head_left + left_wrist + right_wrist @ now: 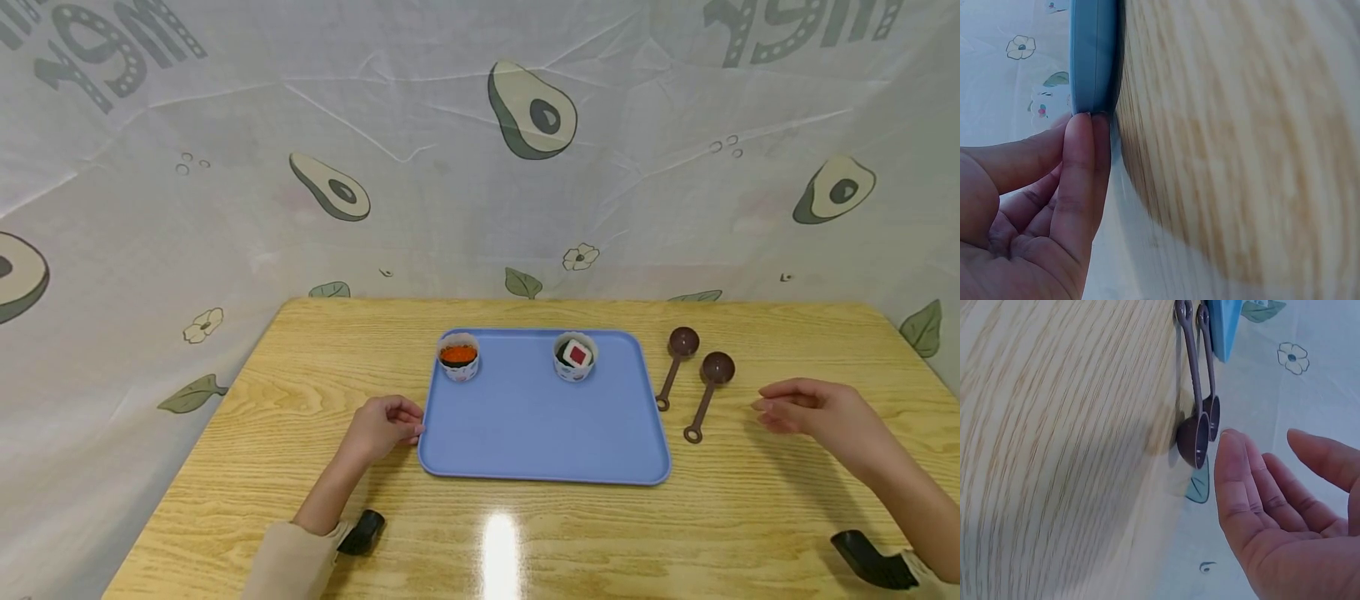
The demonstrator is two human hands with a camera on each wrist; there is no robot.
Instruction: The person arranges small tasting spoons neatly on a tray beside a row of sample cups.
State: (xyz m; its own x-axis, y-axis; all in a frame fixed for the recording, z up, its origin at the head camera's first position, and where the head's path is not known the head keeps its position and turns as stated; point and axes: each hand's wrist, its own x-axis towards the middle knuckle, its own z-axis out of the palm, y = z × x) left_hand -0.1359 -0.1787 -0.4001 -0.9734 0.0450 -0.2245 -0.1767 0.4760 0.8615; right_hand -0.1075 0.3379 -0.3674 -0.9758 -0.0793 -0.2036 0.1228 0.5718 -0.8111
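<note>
At the left rim of a blue tray (543,425) is my left hand (386,429). In the left wrist view its fingertips (1082,128) meet the edge of the tray (1092,56), with the thumb close beside them. My right hand (817,417) hovers to the right of two brown measuring scoops, the nearer scoop (717,371) and the farther scoop (682,343). Its thumb and fingers stand apart and hold nothing. On the tray stand a paper cup with orange-topped sushi (458,356) at the back left and one with a white-and-red sushi piece (576,353) farther right.
Everything lies on a light wooden table (480,517). A pale cloth (420,208) with avocado prints hangs behind it and along the sides. Both scoops lie right of the tray, their handles towards the front.
</note>
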